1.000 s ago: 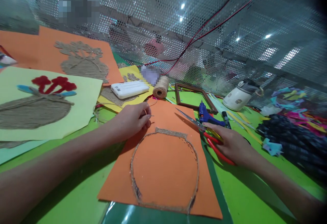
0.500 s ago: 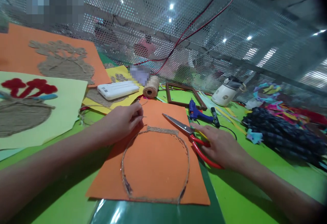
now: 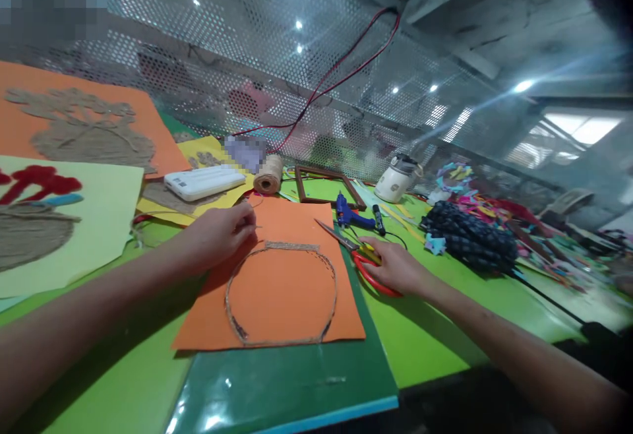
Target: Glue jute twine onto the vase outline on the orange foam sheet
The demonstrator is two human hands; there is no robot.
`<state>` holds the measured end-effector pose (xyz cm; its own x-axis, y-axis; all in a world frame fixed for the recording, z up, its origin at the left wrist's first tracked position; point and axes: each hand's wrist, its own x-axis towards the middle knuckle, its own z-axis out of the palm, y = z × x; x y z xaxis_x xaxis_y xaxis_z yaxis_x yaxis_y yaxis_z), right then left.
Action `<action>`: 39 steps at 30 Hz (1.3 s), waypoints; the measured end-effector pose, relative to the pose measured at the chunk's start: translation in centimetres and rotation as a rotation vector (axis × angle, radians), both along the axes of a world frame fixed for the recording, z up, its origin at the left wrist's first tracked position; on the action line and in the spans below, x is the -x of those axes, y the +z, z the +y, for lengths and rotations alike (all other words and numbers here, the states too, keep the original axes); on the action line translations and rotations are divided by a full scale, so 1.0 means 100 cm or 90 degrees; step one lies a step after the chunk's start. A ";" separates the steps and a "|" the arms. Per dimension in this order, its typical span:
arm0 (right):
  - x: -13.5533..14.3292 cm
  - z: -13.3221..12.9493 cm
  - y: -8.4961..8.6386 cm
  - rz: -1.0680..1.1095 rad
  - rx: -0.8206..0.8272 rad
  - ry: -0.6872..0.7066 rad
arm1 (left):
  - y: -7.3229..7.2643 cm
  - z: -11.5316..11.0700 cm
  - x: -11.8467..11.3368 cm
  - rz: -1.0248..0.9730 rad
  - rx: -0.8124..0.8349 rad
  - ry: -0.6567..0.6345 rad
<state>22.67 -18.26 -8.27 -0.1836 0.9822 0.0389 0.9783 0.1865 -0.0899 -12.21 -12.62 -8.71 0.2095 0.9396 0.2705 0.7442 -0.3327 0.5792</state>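
Note:
My left hand is closed in a pinch above the left edge of an orange paper sheet, with a thin bit of twine poking out from the fingertips. On the sheet, twine is fixed in a rounded pot outline, with a short woven-looking strip across its top. My right hand grips the handles of a pair of scissors with red handles. Their blades point left over the sheet's upper right edge. A twine spool lies beyond my left hand.
A blue glue gun, a black marker and a brown frame lie behind the scissors. A white power bank rests on yellow paper. Twine-pot pictures lie left; a dark checked bundle and a white bottle stand right.
The scissors have moved right with my right hand, so less of the blades lies over the orange sheet. My left hand keeps its pinch. The camera view has shifted right.

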 end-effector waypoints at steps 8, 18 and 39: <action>0.010 -0.027 0.014 0.053 -0.216 0.026 | 0.006 0.001 0.001 -0.006 -0.054 -0.075; 0.103 0.012 0.034 0.190 -0.269 0.370 | 0.019 -0.017 -0.013 -0.133 -0.033 -0.164; 0.112 0.027 0.001 0.183 -0.314 0.459 | 0.020 -0.020 -0.015 -0.097 0.047 -0.223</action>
<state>11.45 -15.52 -8.19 -0.6635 0.4938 0.5621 0.5629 0.8243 -0.0596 -10.69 -14.63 -6.68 0.4834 0.8366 0.2576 0.4973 -0.5046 0.7057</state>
